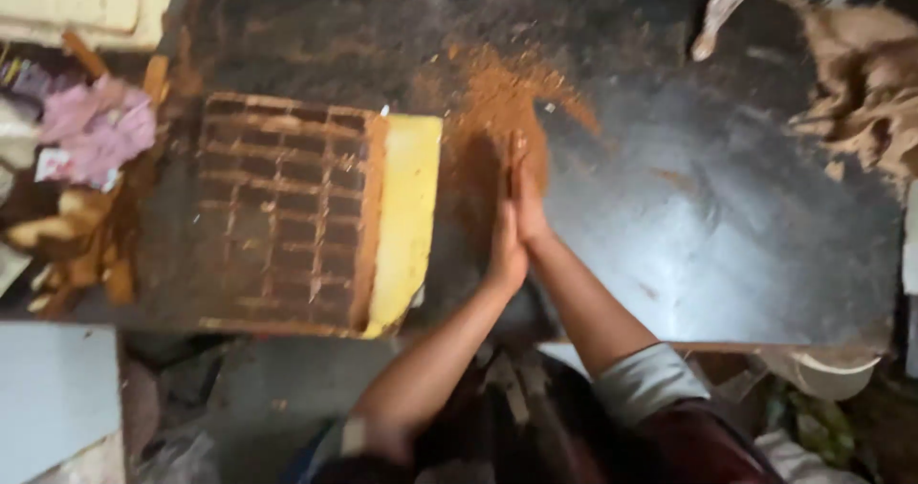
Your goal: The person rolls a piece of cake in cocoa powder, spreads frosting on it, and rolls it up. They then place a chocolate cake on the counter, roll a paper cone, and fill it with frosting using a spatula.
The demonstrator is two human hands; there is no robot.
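Two bare hands, left hand [504, 245] and right hand [529, 202], pressed flat together palm to palm, fingers straight, pinching nothing visible. Hovered over one loose pile of orange-brown powder [502, 101], strewn on the dark, shiny metal table [727, 245] just beyond the fingertips. One rusty brown grid-shaped frame with many square cells [287, 211] lay just left of the hands, one pale yellow foam slab [409, 216] touching its right edge. One crumpled pink cloth [96, 130] at far left; crumpled brown paper [865, 82] at far right. One white bowl [830, 374] below the table's near edge. Dim, cluttered workroom; table surface dusty and scuffed.
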